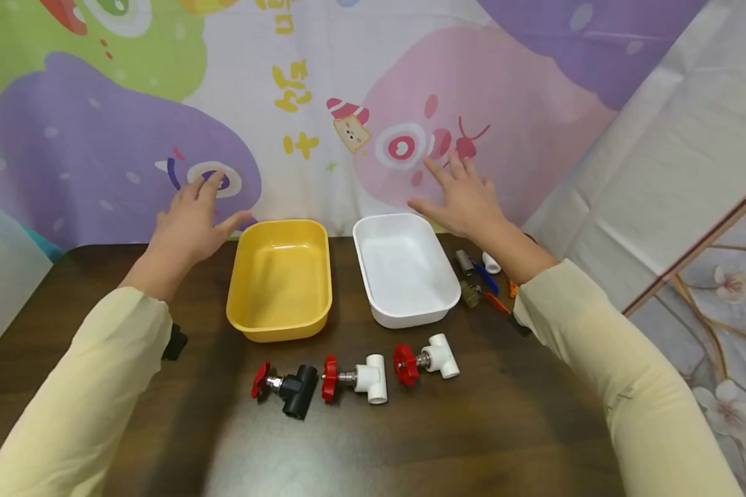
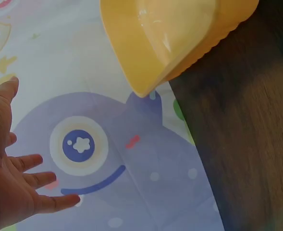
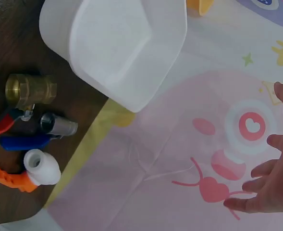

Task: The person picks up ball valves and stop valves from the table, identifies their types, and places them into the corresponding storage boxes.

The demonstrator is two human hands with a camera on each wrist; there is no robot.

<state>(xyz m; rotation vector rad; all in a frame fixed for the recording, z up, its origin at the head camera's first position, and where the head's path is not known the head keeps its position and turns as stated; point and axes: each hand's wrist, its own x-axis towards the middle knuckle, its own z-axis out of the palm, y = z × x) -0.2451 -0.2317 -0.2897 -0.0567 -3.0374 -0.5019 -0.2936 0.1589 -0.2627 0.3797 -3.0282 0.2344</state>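
Note:
My left hand (image 1: 189, 224) is raised with spread fingers beside the back left corner of a yellow tray (image 1: 236, 304), holding nothing. Over the back right corner of a white tray (image 1: 363, 259) hovers my right hand (image 1: 466, 200), its fingers also apart and nothing in them. In front of the trays lie a black valve (image 1: 297, 392) and two white valves (image 1: 373, 379) (image 1: 440, 355), each with a red handwheel. Both trays hold nothing. The right wrist view shows a brass ball valve (image 3: 30, 90) with a red lever beside the white tray.
Right of the white tray lie a metal valve (image 3: 58, 125) with a blue lever and a white valve (image 3: 41, 166) with an orange handle. A cartoon-printed cloth (image 1: 323, 172) hangs behind the dark wooden table (image 1: 373, 449). A flowered panel (image 1: 721, 345) stands at the right.

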